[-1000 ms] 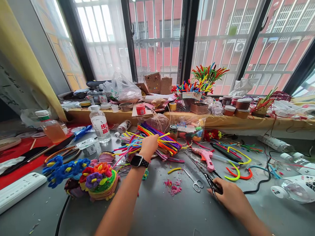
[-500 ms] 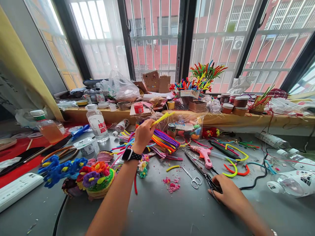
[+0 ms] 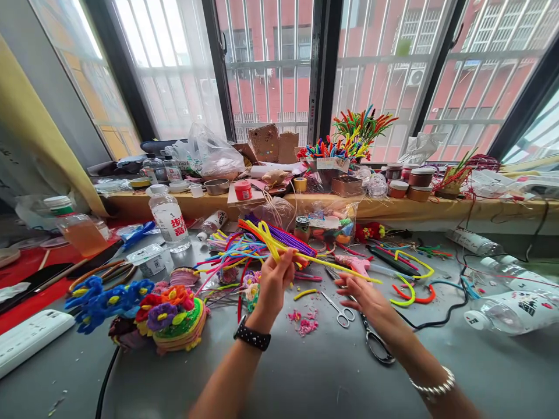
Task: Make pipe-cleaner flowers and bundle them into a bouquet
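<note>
My left hand (image 3: 276, 285) is raised over the grey table (image 3: 297, 378), pinched shut on a few long yellow pipe cleaners (image 3: 279, 247) that slant from the upper left down to the right. A black smartwatch is on that wrist. My right hand (image 3: 364, 295) hovers just right of it with fingers stretched out, fingertips close under the yellow strands and holding nothing. Black-handled scissors (image 3: 378, 347) lie on the table beside my right forearm. Small silver scissors (image 3: 343, 312) lie between my hands. Behind my left hand is a heap of coloured pipe cleaners (image 3: 238, 247).
A pipe-cleaner flower piece (image 3: 172, 317) sits at the left, with a white power strip (image 3: 30, 338) beyond it. A pink glue gun (image 3: 356, 265), curved pipe-cleaner offcuts (image 3: 413, 291), water bottles (image 3: 169, 218) (image 3: 515, 314) and a cluttered window ledge (image 3: 437, 208) surround the work spot.
My left hand drew yellow pipe cleaners out of the heap and pulled them towards me. My right hand let go of the black scissors and rose towards the strands.
</note>
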Tool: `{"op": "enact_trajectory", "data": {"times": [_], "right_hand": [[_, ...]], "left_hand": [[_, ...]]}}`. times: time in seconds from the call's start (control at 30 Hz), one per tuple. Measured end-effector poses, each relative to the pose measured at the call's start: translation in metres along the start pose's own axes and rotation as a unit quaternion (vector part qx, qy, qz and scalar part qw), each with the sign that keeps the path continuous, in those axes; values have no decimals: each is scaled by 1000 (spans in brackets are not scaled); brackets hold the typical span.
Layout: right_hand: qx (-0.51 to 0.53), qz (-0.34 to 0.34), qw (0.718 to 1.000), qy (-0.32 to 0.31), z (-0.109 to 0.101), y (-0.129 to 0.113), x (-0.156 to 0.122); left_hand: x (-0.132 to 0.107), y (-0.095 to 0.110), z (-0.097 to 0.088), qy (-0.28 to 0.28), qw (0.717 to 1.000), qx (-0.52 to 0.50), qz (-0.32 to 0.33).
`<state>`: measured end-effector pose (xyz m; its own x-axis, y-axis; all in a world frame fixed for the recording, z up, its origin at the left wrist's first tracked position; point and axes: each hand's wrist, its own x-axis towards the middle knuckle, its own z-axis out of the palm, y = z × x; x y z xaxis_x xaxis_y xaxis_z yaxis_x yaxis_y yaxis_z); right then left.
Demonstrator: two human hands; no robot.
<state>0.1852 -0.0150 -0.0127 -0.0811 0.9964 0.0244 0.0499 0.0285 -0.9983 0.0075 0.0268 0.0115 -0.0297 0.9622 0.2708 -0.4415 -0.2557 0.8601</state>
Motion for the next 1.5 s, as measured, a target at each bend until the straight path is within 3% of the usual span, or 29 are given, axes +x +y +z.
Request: {"op": "enact_trajectory", "data": {"times": [0.1,0.23,0.47,0.7,0.8,0.9,1.0,1.1,1.2,1.5], "right_hand": [[186,-9,983,-1,27,-11,9],[337,-55,937,75,43,-17,28],[405,-52,904,129,50,-8,54],[506,-37,857,92,35,-3,67],[433,-99,895,32,27,-7,70],[259,-158,953,0,22,-8,70],[52,-182,982,-27,14,-8,68],[-118,-196,973,-36,3,-11,66],[-214,-206,954,-43,-4,-18,63],[-300,-249,918,-68,-2,-25,60]], "left_hand": [[-11,-15,1,-29,997,4,-66],[-11,-18,1,-25,992,-52,-108],[3,-5,-18,73,968,-220,-95],[1,-5,-19,68,979,-174,-86],[1,-7,-18,75,989,-108,-75],[1,-8,-18,83,995,-37,-50],[0,-10,-17,89,995,24,-36],[-1,-10,-15,98,992,68,-33],[-2,-9,-12,107,990,86,-20],[-2,-8,-12,115,986,118,25]]}}
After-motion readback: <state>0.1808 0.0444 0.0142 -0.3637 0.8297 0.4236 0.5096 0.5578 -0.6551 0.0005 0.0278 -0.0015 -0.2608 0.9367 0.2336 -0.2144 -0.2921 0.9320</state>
